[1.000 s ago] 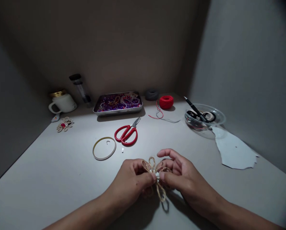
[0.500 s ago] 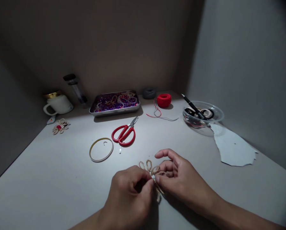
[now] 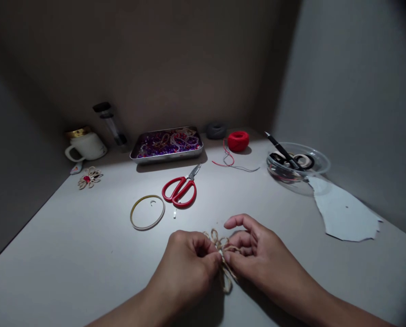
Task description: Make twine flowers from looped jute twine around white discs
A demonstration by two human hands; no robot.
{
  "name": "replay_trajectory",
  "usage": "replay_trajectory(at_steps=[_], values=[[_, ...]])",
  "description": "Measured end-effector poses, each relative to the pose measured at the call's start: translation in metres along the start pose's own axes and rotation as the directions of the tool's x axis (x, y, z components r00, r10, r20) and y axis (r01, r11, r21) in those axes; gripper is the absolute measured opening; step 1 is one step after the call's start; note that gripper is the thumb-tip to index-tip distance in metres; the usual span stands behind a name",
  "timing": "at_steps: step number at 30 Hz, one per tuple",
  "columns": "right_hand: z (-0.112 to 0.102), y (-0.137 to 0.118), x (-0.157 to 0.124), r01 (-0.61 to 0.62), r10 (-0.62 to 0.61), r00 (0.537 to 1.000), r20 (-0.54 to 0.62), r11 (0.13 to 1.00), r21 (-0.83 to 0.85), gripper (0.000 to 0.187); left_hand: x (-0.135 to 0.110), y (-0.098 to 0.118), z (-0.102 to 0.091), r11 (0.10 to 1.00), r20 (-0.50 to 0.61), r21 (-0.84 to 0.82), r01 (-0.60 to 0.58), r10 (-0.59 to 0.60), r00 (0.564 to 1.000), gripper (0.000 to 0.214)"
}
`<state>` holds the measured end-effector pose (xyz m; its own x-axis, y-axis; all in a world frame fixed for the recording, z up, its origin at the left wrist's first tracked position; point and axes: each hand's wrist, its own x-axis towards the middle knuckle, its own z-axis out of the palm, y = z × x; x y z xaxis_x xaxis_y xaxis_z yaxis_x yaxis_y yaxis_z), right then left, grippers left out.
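Observation:
Between my hands, near the table's front, is a flower of looped jute twine (image 3: 226,284) with a small white piece at its centre. My left hand (image 3: 192,261) pinches the flower near its middle with thumb and forefinger. From the other side, my right hand (image 3: 257,254) grips it with the thumb against curled fingers, its forefinger raised and bent. The fingers hide part of the loops. Beyond the hands lie red-handled scissors (image 3: 180,191) and a thin hoop (image 3: 147,212) with a curved scrap inside it.
A metal tray (image 3: 167,159) of purple beads stands at the back, beside red thread (image 3: 238,141) and grey thread (image 3: 216,131). Rightward are a clear bowl (image 3: 320,165) with a pen (image 3: 281,150) and white card (image 3: 346,213). Leftward are a mug (image 3: 89,146) and another twine flower (image 3: 94,176).
The whole view has shifted slightly, so the table things appear a little further right. My hands keep hold of the flower, the left hand tilted lower, and more of its loops show.

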<state>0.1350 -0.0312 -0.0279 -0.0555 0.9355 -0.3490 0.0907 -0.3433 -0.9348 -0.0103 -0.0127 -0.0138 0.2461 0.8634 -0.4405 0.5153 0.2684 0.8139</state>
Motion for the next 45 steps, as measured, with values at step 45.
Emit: replay_trajectory(at_steps=[45], values=[[0.0001,0.0005,0.0000,0.007,-0.007,1.000,-0.007,1.000,-0.001,0.034,0.0025,0.0034,-0.0011,0.998,0.049,-0.040,0.055,-0.053,0.997,0.013]])
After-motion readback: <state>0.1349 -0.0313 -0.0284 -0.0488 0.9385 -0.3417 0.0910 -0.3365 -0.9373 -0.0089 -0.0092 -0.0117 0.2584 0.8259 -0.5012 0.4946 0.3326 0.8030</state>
